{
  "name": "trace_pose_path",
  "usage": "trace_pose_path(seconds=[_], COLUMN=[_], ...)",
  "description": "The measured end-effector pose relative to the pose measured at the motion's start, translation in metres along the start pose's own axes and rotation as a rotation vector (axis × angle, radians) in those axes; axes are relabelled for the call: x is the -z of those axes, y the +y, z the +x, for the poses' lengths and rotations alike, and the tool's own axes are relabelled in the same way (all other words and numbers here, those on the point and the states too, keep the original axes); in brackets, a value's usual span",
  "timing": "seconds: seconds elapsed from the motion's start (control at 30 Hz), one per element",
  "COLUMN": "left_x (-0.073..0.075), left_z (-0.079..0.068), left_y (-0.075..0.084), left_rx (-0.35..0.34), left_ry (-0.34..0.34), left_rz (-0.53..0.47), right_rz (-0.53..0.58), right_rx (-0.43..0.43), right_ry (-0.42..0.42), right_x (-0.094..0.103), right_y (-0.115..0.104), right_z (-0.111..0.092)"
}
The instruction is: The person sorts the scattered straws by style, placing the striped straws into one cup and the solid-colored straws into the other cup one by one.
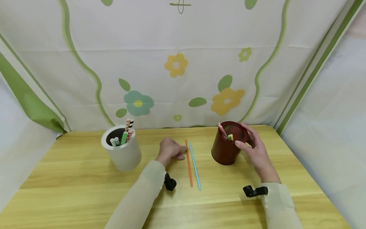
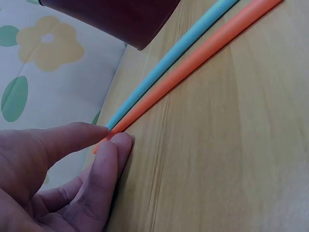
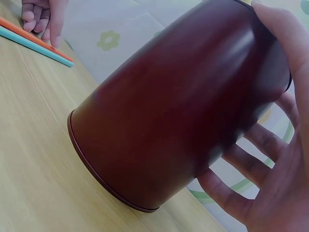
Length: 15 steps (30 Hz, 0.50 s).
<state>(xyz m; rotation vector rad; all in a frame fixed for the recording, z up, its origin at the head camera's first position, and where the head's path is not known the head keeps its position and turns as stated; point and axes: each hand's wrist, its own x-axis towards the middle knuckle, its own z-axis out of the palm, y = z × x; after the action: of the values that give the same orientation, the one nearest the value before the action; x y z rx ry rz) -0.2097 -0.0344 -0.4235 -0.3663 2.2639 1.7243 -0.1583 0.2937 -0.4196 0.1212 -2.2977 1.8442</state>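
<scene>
An orange straw (image 1: 189,165) and a light blue straw (image 1: 195,167) lie side by side on the wooden table. My left hand (image 1: 170,149) pinches the orange straw near its far end; in the left wrist view its fingertips (image 2: 126,141) are right at the straw. My right hand (image 1: 257,149) grips a dark red cylindrical cup (image 1: 224,151), with the thumb at the rim and the fingers spread along the outside. Several thin straws (image 1: 223,130), pink, green and yellow, stand inside this cup. The right wrist view shows the cup's side close up.
On the left of the table (image 1: 71,178) stands a white cylindrical cup (image 1: 124,159) with several thicker patterned straws (image 1: 124,137), striped and dotted. A white cloth with printed flowers (image 1: 137,103) hangs along the table's back edge. Pale cloth hangs at both sides.
</scene>
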Motion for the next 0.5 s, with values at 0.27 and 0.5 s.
trace_pose_path(seconds=[0.27, 0.5], left_x=[-0.003, -0.01], left_z=[0.0, 0.011], left_y=[0.007, 0.007], left_rx=[0.002, -0.061], left_ry=[-0.008, -0.036], left_rz=[0.137, 0.349], right_rz=[0.0, -0.028], right_rx=[-0.016, -0.01], right_ry=[-0.007, 0.001], right_x=[-0.001, 0.001], right_y=[0.001, 0.0], right_z=[-0.001, -0.002])
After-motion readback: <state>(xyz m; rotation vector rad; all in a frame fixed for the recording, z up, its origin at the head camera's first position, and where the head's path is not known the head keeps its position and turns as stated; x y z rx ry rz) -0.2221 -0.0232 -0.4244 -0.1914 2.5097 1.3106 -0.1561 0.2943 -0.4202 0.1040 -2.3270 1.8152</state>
